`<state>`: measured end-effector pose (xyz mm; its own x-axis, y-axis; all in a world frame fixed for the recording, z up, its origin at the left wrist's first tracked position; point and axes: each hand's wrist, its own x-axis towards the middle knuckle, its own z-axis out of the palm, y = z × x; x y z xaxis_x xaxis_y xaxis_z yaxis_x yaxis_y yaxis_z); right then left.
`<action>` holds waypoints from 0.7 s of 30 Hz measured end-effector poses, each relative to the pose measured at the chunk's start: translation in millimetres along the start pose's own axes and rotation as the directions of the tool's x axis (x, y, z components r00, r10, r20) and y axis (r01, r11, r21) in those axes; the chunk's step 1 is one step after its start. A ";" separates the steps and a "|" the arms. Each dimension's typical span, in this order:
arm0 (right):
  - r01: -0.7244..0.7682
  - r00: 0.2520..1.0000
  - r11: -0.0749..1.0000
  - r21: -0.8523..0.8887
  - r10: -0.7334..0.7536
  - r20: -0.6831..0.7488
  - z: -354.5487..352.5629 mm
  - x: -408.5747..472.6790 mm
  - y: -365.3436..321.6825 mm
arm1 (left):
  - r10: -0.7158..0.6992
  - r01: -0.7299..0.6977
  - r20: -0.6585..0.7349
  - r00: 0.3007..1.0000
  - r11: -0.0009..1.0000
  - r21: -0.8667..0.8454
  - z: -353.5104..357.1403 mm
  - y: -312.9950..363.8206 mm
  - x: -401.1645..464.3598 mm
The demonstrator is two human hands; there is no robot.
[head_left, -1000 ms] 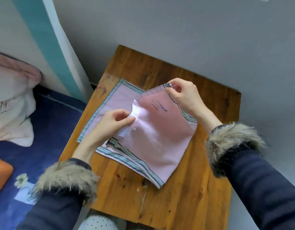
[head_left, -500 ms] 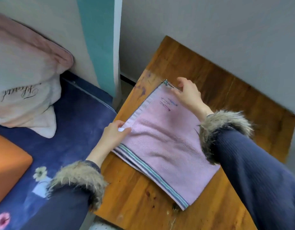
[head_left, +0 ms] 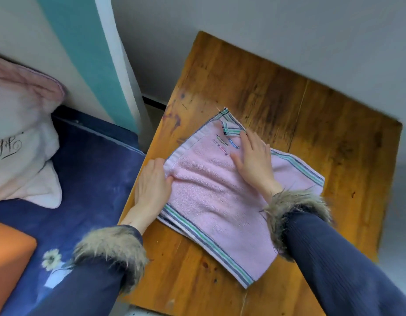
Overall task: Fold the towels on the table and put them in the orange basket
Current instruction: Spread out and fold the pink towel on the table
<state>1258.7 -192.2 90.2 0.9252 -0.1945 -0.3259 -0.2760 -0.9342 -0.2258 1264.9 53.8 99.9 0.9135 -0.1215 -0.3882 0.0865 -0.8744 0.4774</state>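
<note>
Since half a second ago your right hand (head_left: 252, 163) has slid off the far corner of the towel (head_left: 211, 201) and now lies flat on its upper part, fingers straight, pressing the cloth down; your left hand (head_left: 152, 185) has flattened too, its fingers laid along the left folded edge and gripping nothing. That pink towel sits folded on the wooden table (head_left: 288, 110), close to the table's left edge, with its far corner turned back so the striped hem shows. If you fold again without smoothing that corner, it likely gets trapped and the layers skew. Push too hard toward the left and the towel may slide off the table onto the blue bedding (head_left: 95, 160). Only an orange corner, probably the basket (head_left: 8, 258), shows at lower left, so carrying the towel across could loosen the folds unless you hold both layers
</note>
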 end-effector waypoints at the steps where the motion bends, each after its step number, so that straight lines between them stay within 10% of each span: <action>1: -0.038 0.999 0.999 0.000 0.038 0.013 3.0 -9.6 5.6 | 0.030 -0.030 0.004 1.000 0.999 0.041 -0.8 4.3 3.7; 15: -0.572 0.818 0.811 0.126 0.553 0.159 30.1 -170.6 69.1 | 0.541 -0.546 0.146 0.829 0.722 0.426 46.9 104.1 38.6; 21: -0.502 0.825 0.837 0.215 0.539 -0.171 13.6 -151.8 82.1 | 0.506 -0.497 0.098 0.857 0.760 0.419 41.5 96.1 32.7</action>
<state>1092.1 -235.3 108.7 0.6590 -0.7149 -0.2339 -0.7520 -0.6202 -0.2231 1286.6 -53.7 100.4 0.7877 -0.5927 -0.1677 -0.5547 -0.8009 0.2253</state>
